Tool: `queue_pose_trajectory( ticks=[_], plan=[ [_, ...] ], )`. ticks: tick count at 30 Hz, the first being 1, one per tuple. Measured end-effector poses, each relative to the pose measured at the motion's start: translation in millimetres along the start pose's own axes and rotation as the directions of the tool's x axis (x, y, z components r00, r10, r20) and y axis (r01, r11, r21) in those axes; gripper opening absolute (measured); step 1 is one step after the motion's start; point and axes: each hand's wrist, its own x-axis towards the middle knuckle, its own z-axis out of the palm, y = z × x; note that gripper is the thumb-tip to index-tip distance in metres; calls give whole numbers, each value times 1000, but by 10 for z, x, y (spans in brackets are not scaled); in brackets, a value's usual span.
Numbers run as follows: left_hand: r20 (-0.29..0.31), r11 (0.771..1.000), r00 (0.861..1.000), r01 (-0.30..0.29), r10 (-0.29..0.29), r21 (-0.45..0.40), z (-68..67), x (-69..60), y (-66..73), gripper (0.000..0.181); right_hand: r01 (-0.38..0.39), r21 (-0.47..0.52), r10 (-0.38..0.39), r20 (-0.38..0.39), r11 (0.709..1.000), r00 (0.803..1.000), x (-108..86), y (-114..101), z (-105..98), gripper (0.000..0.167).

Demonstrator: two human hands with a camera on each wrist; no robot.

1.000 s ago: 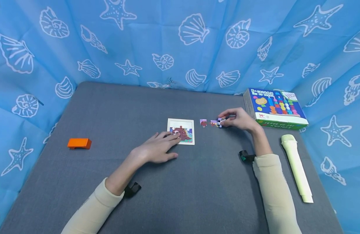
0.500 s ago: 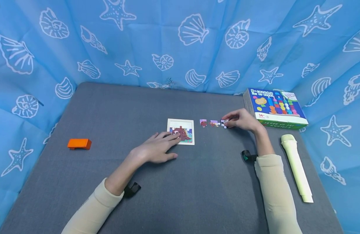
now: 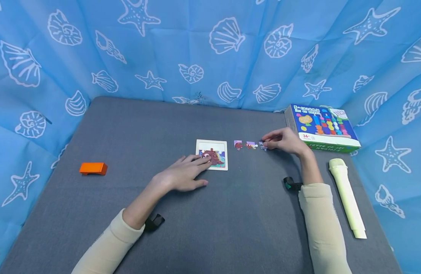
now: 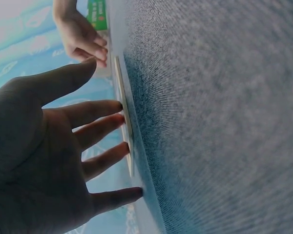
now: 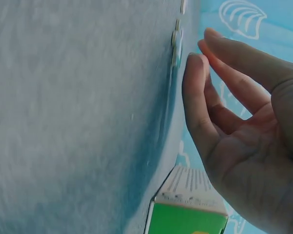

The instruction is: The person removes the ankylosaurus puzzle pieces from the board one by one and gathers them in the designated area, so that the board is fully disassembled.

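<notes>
Spread over the lower left of a small white-framed jigsaw tray (image 3: pixel 212 141), my left hand (image 3: pixel 183 173) touches it with nearly straight fingers. Part of the red animal picture (image 3: pixel 215 156) inside is covered by those fingers. To the right of the tray lie loose jigsaw pieces in a row: a red-and-purple piece (image 3: pixel 238 145), a wider piece (image 3: pixel 250 145) and a mostly blue-and-white piece (image 3: pixel 262 146). My right hand (image 3: pixel 282 141) hovers at this last piece and partly hides it. In the right wrist view, the right fingertips (image 5: pixel 198 61) look slightly apart from the pieces (image 5: pixel 177 44).
A bead-set box (image 3: pixel 324 127) stands at the back right, close to the right hand. Below it lies a pale green microphone-shaped object (image 3: pixel 347 198). An orange block (image 3: pixel 93 168) sits on the left of the grey table (image 3: pixel 210 228). Blue shell-print curtain (image 3: pixel 196 49) surrounds the table.
The right hand first shifted the blue-and-white piece rightward, away from the wider one. Since then the hand has moved slightly right while the piece stayed. The left hand has remained still.
</notes>
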Motion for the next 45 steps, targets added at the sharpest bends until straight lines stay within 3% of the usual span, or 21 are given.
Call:
queue_pose_trajectory(
  ticks=[11, 22, 37, 45],
  plan=[
    [24, 999, 1000, -7, 8, -32, -24, -15, 6, 70, 90, 175, -90, -7, 980, 996, 96, -246, 252, 29],
    [47, 1000, 999, 17, -18, 14, -39, -35, 64, 73, 91, 286, -127, 108, 954, 986, 322, -596, 598, 30],
    [74, 999, 997, 27, -30, 35, -45, -80, 114, 71, 206, 193, -256, 284, 959, 924, 767, -1192, 1199, 20],
    [84, 999, 996, 23, -26, 34, -45, -81, 104, 69, 198, 64, -208, 312, 978, 927, 888, -1305, 1313, 14]
  ],
)
